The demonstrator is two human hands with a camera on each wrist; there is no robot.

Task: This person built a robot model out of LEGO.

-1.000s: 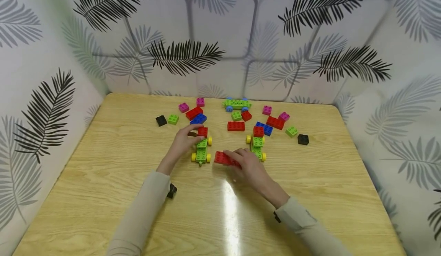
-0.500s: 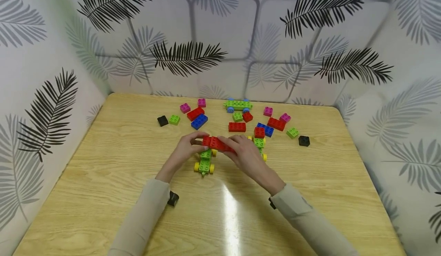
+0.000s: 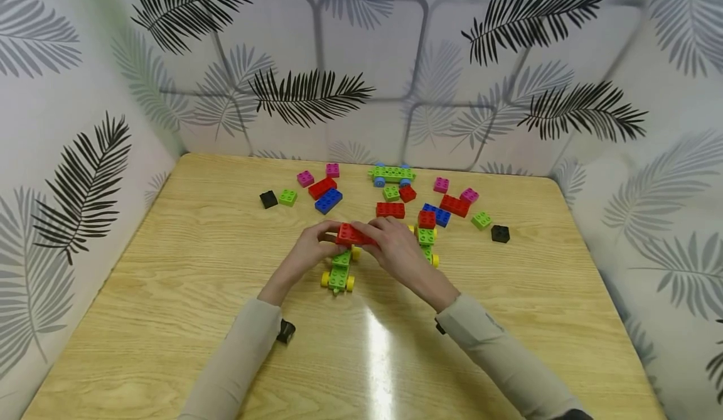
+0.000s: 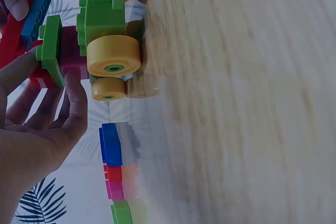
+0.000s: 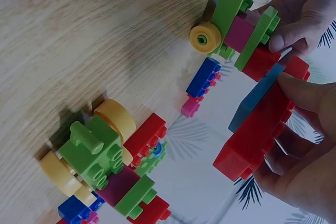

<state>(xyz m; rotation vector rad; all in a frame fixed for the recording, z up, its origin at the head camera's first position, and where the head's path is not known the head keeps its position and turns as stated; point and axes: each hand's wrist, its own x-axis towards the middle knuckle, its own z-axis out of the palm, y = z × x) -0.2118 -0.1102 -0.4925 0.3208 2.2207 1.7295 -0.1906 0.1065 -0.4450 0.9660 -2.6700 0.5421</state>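
Observation:
My left hand (image 3: 307,252) pinches the brick stack on a toy car, its thumb and fingers at the small red brick (image 4: 43,78), green brick (image 4: 52,45) and magenta brick (image 4: 72,51). This car's green base (image 3: 339,277) has yellow wheels (image 4: 113,56). Between thumb and fingers, my right hand (image 3: 403,252) holds a long red brick (image 5: 254,124) with a blue brick (image 5: 256,97) fixed to its underside. In the head view that pair overlaps the top of the car's stack. A second toy car (image 3: 426,238) with a similar stack stands just beyond my right hand.
A green car base with blue wheels (image 3: 392,174) stands at the back, with a red brick (image 3: 390,210) nearer. Loose bricks lie at both sides, among them a blue brick (image 3: 329,201), a black brick (image 3: 268,199) and another black brick (image 3: 500,233). Patterned cloth walls surround the table.
My right hand has carried the long red brick left and away from me to the stack held by my left hand. The left car has shifted slightly toward me.

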